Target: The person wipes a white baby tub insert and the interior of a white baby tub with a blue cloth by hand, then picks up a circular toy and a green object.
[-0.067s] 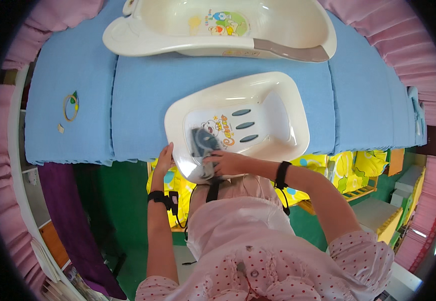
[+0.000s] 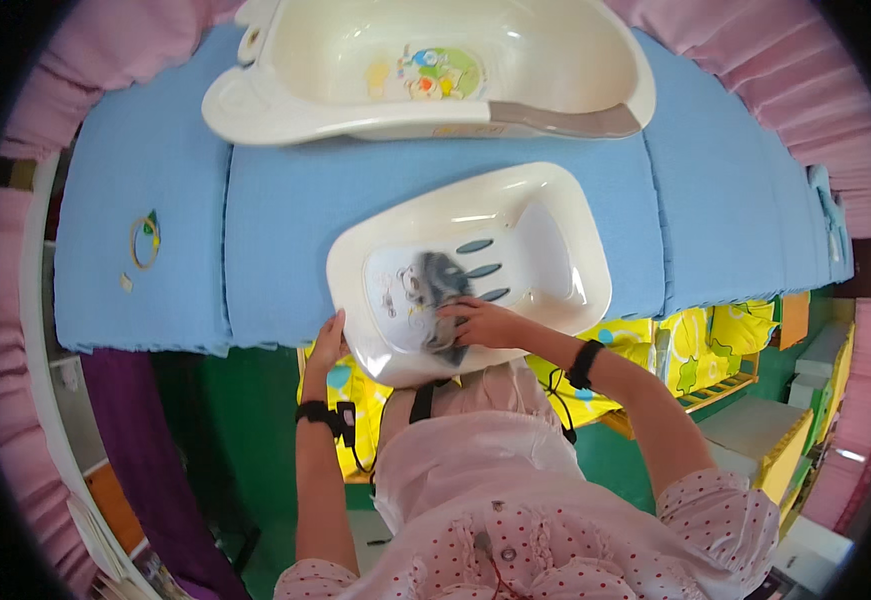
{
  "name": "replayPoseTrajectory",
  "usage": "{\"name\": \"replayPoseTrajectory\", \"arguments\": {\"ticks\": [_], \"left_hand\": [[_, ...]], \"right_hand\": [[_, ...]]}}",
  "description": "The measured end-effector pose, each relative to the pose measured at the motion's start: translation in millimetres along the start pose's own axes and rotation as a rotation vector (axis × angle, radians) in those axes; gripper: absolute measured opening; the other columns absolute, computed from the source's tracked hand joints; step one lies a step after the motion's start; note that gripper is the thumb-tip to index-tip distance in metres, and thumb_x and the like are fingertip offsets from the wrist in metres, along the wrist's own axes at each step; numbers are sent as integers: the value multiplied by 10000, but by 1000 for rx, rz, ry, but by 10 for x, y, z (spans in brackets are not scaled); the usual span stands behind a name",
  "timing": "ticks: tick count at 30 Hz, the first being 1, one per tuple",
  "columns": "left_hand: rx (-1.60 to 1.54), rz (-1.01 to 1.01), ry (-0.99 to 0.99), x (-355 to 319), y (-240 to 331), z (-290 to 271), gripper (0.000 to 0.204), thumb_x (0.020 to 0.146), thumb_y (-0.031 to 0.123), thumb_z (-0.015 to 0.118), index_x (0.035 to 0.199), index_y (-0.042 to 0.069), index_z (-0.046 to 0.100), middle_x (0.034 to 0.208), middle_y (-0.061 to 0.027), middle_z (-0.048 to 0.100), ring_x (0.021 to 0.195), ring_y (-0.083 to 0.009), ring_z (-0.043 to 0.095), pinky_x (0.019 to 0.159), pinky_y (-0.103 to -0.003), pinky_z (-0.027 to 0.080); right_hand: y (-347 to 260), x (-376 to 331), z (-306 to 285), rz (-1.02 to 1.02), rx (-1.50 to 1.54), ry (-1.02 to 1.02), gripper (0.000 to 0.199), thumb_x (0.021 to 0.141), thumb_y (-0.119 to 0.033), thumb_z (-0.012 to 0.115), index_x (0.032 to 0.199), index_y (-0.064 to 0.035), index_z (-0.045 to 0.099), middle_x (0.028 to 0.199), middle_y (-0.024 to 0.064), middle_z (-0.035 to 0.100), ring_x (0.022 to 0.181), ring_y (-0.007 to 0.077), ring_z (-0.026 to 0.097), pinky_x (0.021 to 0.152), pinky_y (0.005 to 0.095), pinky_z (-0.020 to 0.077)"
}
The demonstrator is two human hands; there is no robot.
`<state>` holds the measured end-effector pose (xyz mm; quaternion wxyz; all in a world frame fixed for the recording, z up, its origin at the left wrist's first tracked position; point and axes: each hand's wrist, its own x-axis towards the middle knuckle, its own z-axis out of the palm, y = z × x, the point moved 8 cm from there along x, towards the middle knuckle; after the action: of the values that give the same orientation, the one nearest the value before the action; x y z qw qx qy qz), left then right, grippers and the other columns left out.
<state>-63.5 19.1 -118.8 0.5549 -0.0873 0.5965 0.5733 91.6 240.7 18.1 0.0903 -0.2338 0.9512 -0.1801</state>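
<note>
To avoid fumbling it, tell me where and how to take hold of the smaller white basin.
Best take the smaller white basin by its near-left corner rim, from the wearer's side: that corner juts past the edge of the blue cover, so the left hand, at this rim, could likely set its grip underneath.

My left hand and right hand wear no gloves. A black left band circles one wrist, with a small black box and a thin dark cable beside it; a black right band circles the other. My blouse is pale pink with red dots, ruffled down the front, with round buttons and short dotted sleeves. Below, the cloth is plain pale pink, and a black strap shows near my waist.
</note>
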Motion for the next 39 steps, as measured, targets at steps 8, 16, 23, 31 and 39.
{"name": "replayPoseTrajectory", "arguments": {"ticks": [8,16,23,31,39], "left_hand": [[163,-155,-90,134,-69,322,522,826,469,445,1107,32,397,938,-115,557,799,-214,584,722,-334,472],[182,-60,-33,-55,348,305,532,818,458,463,1066,-11,428,884,-115,563,755,-203,584,695,-321,490],[600,333,-14,-983,1752,792,500,677,186,705,1025,-43,428,847,-126,580,733,-167,577,666,-273,481],[474,587,81,-2411,2286,939,416,746,55,615,1072,-47,379,928,-140,567,825,-148,560,714,-254,458],[495,780,70,-3082,2319,1212,410,782,32,550,1130,-41,347,968,-102,552,877,-110,528,745,-228,425]], "right_hand": [[912,-1507,-389,672,-336,151,262,726,-136,473,932,-227,609,1176,-88,466,1151,202,360,937,357,300],[683,-2239,-1015,1278,-437,927,466,604,65,478,995,-175,561,1074,30,504,954,306,457,793,394,358],[826,-2513,-263,1354,-12,699,430,611,88,419,970,-101,563,983,111,535,878,307,514,707,381,414],[884,-2203,-283,1188,273,871,473,643,88,352,1057,-69,520,878,180,569,826,334,543,737,360,424],[286,-268,-1576,562,218,981,451,694,57,430,1125,-71,460,1061,129,518,933,302,491,769,377,427]]}}
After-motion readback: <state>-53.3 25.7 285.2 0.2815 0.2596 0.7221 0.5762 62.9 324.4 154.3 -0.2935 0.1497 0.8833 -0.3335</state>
